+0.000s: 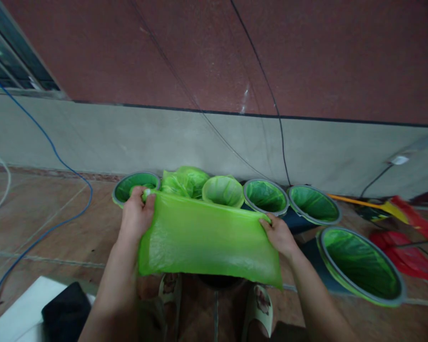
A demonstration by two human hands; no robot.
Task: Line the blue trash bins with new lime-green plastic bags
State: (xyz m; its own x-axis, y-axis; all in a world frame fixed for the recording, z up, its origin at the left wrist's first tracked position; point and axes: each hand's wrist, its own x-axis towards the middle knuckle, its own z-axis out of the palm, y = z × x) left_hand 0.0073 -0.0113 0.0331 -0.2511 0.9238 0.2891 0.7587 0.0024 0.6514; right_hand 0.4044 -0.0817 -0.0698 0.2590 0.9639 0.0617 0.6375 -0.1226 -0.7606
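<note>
A bright green plastic bag is stretched flat between my two hands, hanging in front of my legs. My left hand is closed on its upper left corner. My right hand pinches the upper right corner. Just beyond the bag stands a row of small bins lined with green bags: one at the left, a bunched bag, an open liner, and two more bins. A larger lined bin is near my right forearm.
A blue cable curves over the tiled floor at left. A white surface with a black object sits bottom left. Red dustpans and a yellow-handled broom lie at right. My slippered feet stand below the bag. A wall runs behind.
</note>
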